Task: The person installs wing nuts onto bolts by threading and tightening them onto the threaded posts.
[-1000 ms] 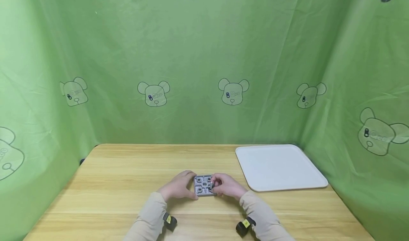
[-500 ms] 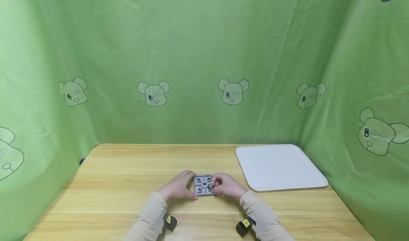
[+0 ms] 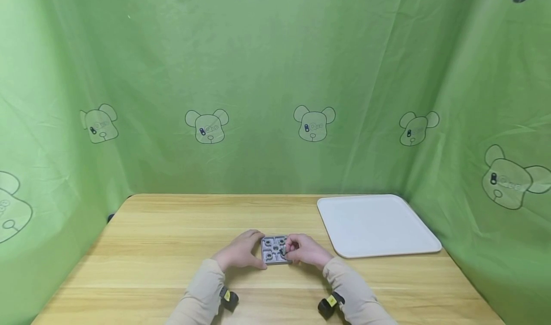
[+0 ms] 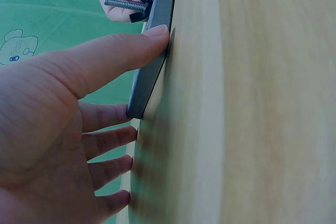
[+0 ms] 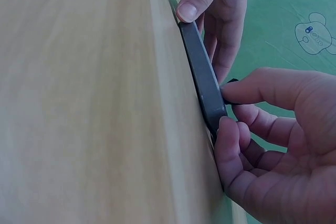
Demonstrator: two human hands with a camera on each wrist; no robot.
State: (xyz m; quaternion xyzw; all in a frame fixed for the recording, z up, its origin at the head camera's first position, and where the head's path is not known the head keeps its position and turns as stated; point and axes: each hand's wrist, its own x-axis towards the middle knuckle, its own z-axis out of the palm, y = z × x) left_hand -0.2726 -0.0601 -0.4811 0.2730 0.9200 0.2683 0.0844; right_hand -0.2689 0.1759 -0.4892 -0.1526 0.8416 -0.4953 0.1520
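A square grey metal plate (image 3: 275, 250) with recessed corners and round holes lies flat on the table between both hands. My left hand (image 3: 242, 252) grips its left side, thumb on the near edge and index finger toward the far edge, as the left wrist view (image 4: 79, 103) shows. At the plate's near right corner, my right hand (image 3: 306, 251) pinches a threaded bolt (image 4: 123, 3) with a small black piece (image 4: 140, 14) at its base. The bolt's shaft stands out from the plate's upper face. Fingers hide part of the black piece and that corner.
A white tray (image 3: 379, 227) rests at the back right of the wooden table (image 3: 193, 217). Green cloth (image 3: 267, 167) with bear-head drawings hangs behind and at both sides. Black cameras (image 3: 230, 300) are strapped to both wrists.
The small bolt piece in my right fingers looks slightly turned at the plate's corner. The plate and my left hand have stayed in place.
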